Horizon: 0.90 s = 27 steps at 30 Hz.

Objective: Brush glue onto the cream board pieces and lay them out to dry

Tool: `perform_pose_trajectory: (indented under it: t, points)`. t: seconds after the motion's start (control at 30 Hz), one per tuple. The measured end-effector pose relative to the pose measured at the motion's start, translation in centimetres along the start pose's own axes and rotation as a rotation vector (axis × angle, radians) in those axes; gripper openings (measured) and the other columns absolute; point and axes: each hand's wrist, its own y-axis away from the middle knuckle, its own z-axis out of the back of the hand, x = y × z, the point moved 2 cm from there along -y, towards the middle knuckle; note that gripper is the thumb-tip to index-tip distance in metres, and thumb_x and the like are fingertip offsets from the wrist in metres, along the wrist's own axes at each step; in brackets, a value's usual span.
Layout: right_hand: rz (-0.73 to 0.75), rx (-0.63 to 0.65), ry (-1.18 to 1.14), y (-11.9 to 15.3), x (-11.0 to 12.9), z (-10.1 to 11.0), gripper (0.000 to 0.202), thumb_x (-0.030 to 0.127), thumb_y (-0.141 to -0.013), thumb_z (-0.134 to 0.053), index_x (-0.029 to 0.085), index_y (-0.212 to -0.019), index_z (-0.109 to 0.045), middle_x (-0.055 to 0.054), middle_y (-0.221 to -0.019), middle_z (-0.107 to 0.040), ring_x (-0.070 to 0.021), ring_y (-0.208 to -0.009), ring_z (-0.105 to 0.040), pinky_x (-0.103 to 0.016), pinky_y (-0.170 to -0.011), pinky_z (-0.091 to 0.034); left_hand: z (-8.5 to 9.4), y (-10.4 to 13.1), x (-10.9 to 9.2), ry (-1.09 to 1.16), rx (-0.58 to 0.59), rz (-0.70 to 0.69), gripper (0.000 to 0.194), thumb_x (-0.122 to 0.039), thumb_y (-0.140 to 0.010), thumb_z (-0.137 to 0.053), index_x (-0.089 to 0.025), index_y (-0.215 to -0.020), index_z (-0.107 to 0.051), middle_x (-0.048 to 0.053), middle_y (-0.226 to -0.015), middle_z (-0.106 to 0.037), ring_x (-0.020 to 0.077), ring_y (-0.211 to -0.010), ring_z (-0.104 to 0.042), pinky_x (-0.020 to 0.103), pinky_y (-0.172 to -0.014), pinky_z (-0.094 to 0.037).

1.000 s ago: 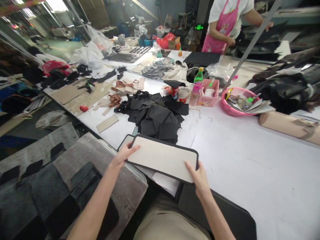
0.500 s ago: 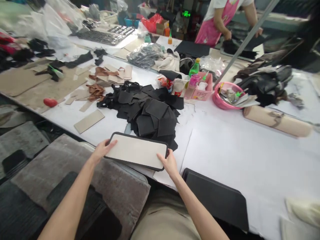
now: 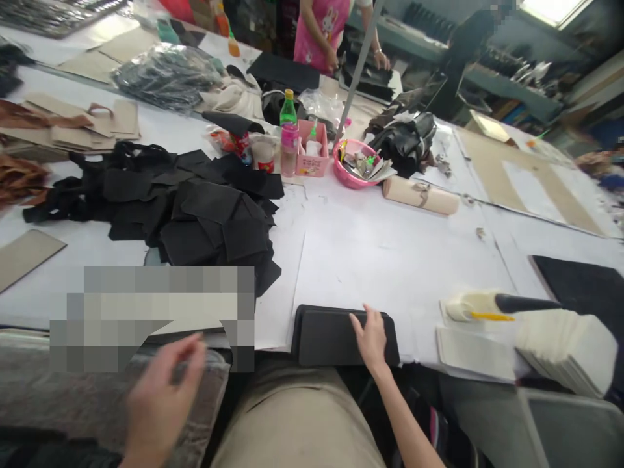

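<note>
My right hand (image 3: 371,335), fingers apart, lies over the right part of a stack of black panels (image 3: 326,335) at the table's front edge. Blurred by motion, my left hand (image 3: 168,383) is raised at the lower left with thumb and fingers bent and a gap between them; nothing shows in it. Just beyond it is a pale panel (image 3: 195,318), largely hidden by a pixelated patch. A heap of black pieces (image 3: 209,214) lies behind that patch.
Behind stand a green-and-pink bottle (image 3: 289,140), a pink box (image 3: 312,153) and a pink basin (image 3: 355,172). A beige roll (image 3: 419,196) lies right of them. A brush (image 3: 526,303) and white stacked pieces (image 3: 568,348) are at right. Across the table works a person in a pink apron (image 3: 324,26).
The view has swung right. Both hands have let go of the black-edged pale panel. My right hand has moved to the black stack, and my left has drawn back.
</note>
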Motion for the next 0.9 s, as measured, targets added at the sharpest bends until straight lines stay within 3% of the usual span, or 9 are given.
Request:
perform_pose_trajectory:
  t: [0.1, 0.17, 0.23, 0.3, 0.5, 0.6, 0.7, 0.8, 0.9]
  points:
    - [-0.156, -0.105, 0.148, 0.4, -7.6, 2.3, 0.076, 0.069, -0.085, -0.035, 0.006, -0.124, -0.051, -0.026, -0.118, -0.055, -0.0359, -0.115, -0.05, -0.048, -0.094, -0.04, -11.0, 2.1, -3.0, -0.015, 0.305, -0.094, 0.046, -0.052, -0.079, -0.054, -0.023, -0.114, -0.058, 0.008, -0.108, -0.067, 0.0244, -0.094, -0.066, 0.035, -0.077, -0.056]
    - [-0.21, -0.075, 0.189, 0.8, -10.2, 2.5, 0.077, 0.071, -0.083, -0.038, 0.007, -0.125, -0.051, -0.026, -0.117, -0.056, -0.0366, -0.111, -0.054, -0.047, -0.09, -0.043, -16.5, 1.7, -3.6, -0.092, 0.328, -0.077, 0.053, -0.053, -0.081, -0.048, -0.014, -0.117, -0.055, 0.014, -0.105, -0.065, 0.0259, -0.093, -0.066, 0.037, -0.076, -0.055]
    - [-0.258, -0.052, 0.205, 1.1, -11.5, 2.3, 0.074, 0.069, -0.082, -0.044, 0.009, -0.123, -0.053, -0.025, -0.115, -0.058, -0.037, -0.107, -0.057, -0.046, -0.087, -0.044, -19.9, 1.1, -3.9, -0.254, 0.286, -0.129, 0.053, -0.053, -0.085, -0.044, -0.011, -0.116, -0.055, 0.016, -0.104, -0.063, 0.0269, -0.094, -0.064, 0.04, -0.08, -0.053]
    - [-0.315, -0.011, 0.144, 1.2, -12.1, 2.1, 0.07, 0.067, -0.081, -0.048, 0.008, -0.118, -0.056, -0.025, -0.11, -0.062, -0.0367, -0.104, -0.061, -0.044, -0.085, -0.046, -21.5, 0.9, -4.3, -0.434, 0.23, -0.184, 0.052, -0.052, -0.087, -0.04, -0.01, -0.114, -0.056, 0.017, -0.103, -0.06, 0.0283, -0.094, -0.062, 0.041, -0.08, -0.051]
    - [-0.39, 0.158, -0.276, 0.3, -12.5, 1.9, 0.049, 0.059, -0.075, -0.059, 0.014, -0.094, -0.064, -0.016, -0.091, -0.071, -0.0321, -0.09, -0.068, -0.039, -0.078, -0.052, -22.1, 2.5, -5.5, -0.601, 0.074, -0.2, 0.049, -0.055, -0.087, -0.042, -0.012, -0.1, -0.061, 0.014, -0.092, -0.059, 0.0293, -0.09, -0.06, 0.042, -0.079, -0.049]
    - [-0.385, 0.219, -0.51, 0.4, -11.6, 2.3, 0.045, 0.057, -0.07, -0.065, 0.016, -0.087, -0.067, -0.01, -0.083, -0.073, -0.0291, -0.083, -0.07, -0.036, -0.07, -0.056, -22.5, 3.0, -5.6, -0.406, 0.058, -0.161, 0.044, -0.053, -0.086, -0.045, -0.014, -0.097, -0.06, 0.015, -0.094, -0.062, 0.0294, -0.093, -0.061, 0.043, -0.083, -0.049]
    - [-0.421, 0.224, -0.628, 0.8, -10.6, 3.8, 0.045, 0.056, -0.067, -0.068, 0.017, -0.088, -0.068, -0.007, -0.079, -0.074, -0.0284, -0.08, -0.071, -0.035, -0.064, -0.058, -22.1, 3.2, -6.2, -0.119, 0.159, -0.1, 0.036, -0.049, -0.083, -0.052, -0.016, -0.096, -0.057, 0.012, -0.091, -0.066, 0.027, -0.088, -0.064, 0.04, -0.081, -0.05]
    - [-0.419, 0.238, -0.68, 0.2, -8.5, 6.2, 0.045, 0.052, -0.066, -0.072, 0.017, -0.094, -0.068, -0.007, -0.084, -0.075, -0.0279, -0.081, -0.071, -0.035, -0.065, -0.06, -19.0, 3.1, -7.8, 0.09, 0.198, -0.087, 0.033, -0.049, -0.081, -0.057, -0.018, -0.093, -0.056, 0.009, -0.089, -0.068, 0.0246, -0.086, -0.065, 0.038, -0.08, -0.051]
    - [-0.385, 0.271, -0.755, -1.5, -3.7, 8.6, 0.046, 0.049, -0.069, -0.073, 0.016, -0.1, -0.067, -0.008, -0.091, -0.075, -0.0271, -0.081, -0.071, -0.034, -0.066, -0.06, -13.0, 2.6, -9.1, 0.235, 0.156, -0.058, 0.04, -0.051, -0.079, -0.06, -0.019, -0.103, -0.057, 0.008, -0.101, -0.069, 0.0239, -0.093, -0.065, 0.036, -0.083, -0.052]
